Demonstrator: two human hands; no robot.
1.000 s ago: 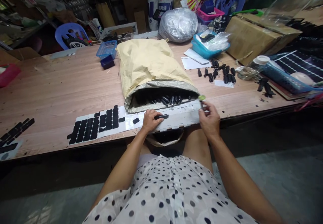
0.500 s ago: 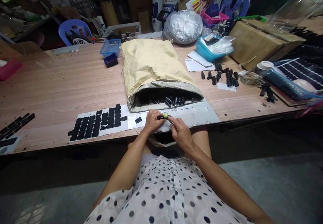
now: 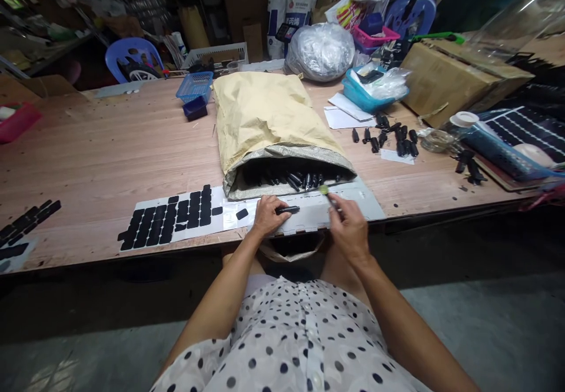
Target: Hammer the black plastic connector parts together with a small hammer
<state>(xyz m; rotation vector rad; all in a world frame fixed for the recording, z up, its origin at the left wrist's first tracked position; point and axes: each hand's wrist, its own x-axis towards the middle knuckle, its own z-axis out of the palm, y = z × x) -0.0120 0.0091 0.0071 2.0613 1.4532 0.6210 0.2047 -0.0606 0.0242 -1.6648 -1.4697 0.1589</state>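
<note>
My left hand (image 3: 267, 215) rests at the table's front edge. Its fingers are closed on one end of a slim black cylindrical part (image 3: 289, 209), which lies level and points right. My right hand (image 3: 351, 231) grips the thin dark handle of a small tool with a round yellow-green head (image 3: 324, 190); the tool's kind is unclear. That head is up and right of the black part, apart from it. Just beyond both hands, a yellowish sack (image 3: 265, 112) lies with its mouth towards me. Several similar black parts (image 3: 306, 180) show inside it.
A grey board (image 3: 353, 201) lies under the hands. To the left are sheets of black rounded pads (image 3: 154, 224). Small black pieces (image 3: 401, 142), a turquoise basket (image 3: 375, 100) and a cardboard box (image 3: 450, 80) sit at the right; a blue basket (image 3: 194, 86) is beyond left.
My right hand has moved right and slightly down with the yellow-green-headed tool, away from the black part where its head was before. My left hand still holds the part, nearly in place.
</note>
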